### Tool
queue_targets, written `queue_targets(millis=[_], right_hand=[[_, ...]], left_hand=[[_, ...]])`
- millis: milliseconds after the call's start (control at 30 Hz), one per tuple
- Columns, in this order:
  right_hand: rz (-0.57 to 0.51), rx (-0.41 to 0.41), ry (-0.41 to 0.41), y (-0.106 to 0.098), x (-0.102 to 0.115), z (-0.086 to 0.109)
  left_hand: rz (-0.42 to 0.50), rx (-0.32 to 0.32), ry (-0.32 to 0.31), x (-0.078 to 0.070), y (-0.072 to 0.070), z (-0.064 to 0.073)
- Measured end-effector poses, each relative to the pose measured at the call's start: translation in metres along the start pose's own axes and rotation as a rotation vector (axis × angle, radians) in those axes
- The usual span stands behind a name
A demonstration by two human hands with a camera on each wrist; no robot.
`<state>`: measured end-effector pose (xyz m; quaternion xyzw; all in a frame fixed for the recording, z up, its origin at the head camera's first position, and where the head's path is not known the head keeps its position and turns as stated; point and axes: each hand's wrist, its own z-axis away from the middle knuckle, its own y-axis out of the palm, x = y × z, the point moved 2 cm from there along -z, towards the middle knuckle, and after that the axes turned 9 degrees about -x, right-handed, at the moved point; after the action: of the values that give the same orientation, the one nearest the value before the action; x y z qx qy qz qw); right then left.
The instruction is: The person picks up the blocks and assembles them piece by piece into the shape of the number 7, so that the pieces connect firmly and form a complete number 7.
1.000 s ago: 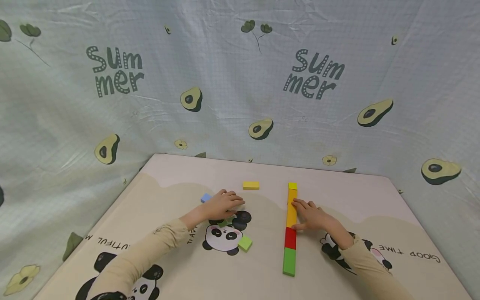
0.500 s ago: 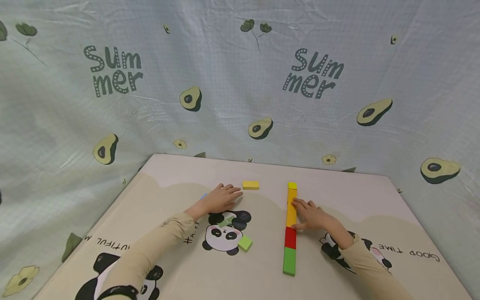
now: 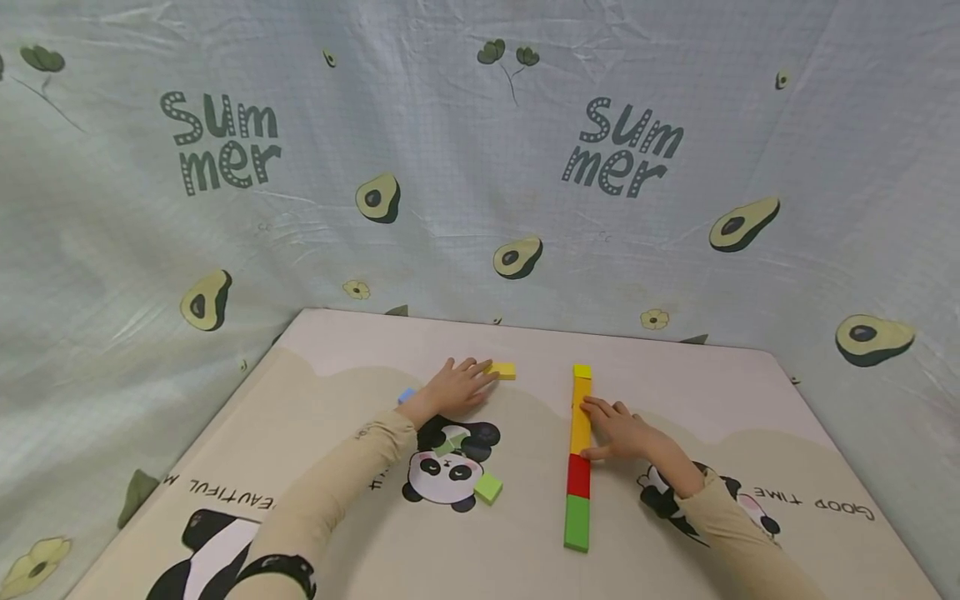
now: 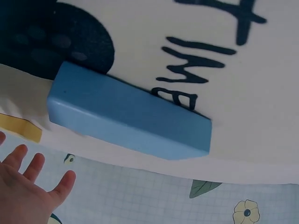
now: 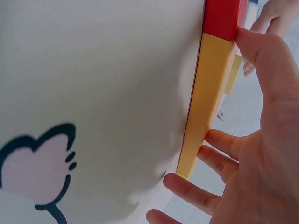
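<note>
The left arm [image 3: 337, 475] extends forward, left of the block row [image 3: 577, 479]; the left hand [image 3: 456, 390] is palm down, fingers [image 4: 33, 168] spread toward the row. The right arm [image 3: 731, 525] lies right of it; the right hand [image 3: 626, 433] sets thumb [image 5: 257, 46] and fingertips [image 5: 215, 136] against its right side

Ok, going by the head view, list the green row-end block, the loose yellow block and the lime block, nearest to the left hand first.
1. Loose yellow block, partly covered by the left hand in this view.
2. Lime block, below the hand in the picture.
3. Green row-end block, lower still and off to the right.
</note>
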<state>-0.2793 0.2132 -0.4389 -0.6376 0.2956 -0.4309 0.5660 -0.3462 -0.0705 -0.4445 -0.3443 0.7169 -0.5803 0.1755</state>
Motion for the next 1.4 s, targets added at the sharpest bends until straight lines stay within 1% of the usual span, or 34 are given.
queue_targets(millis=[200,500,600,700,867,1067,1233,1400], right_hand=[[-0.007,-0.004,0.003,0.0003,0.0008,0.0011],[0.022,-0.009,0.000,0.0007,0.0010,0.0014],[0.017,-0.007,0.001,0.0004,0.0018,0.0015],[0.013,-0.002,0.005,0.0005,0.0023,0.0015],[0.007,-0.002,0.009,0.0010,0.0024,0.0013],[0.016,-0.006,0.002,0.0017,0.0018,0.0015],[0.014,-0.012,-0.001,0.0008,0.0021,0.0013],[0.006,0.002,0.007,0.0016,0.0035,0.0016]], left_hand=[[0.011,0.045,-0.041,-0.0016,0.0054,-0.0020],[-0.007,0.016,-0.051,-0.0017,0.0081,-0.0053],[-0.013,0.030,-0.056,-0.0012,0.0082,-0.0051],[0.000,0.045,-0.064,-0.0007,0.0082,-0.0043],[0.018,0.040,-0.069,-0.0002,0.0074,-0.0031],[0.040,0.058,-0.083,-0.0003,0.0072,-0.0038],[0.043,0.065,-0.088,-0.0011,0.0071,-0.0052],[0.030,0.077,-0.084,-0.0036,0.0083,-0.0081]])
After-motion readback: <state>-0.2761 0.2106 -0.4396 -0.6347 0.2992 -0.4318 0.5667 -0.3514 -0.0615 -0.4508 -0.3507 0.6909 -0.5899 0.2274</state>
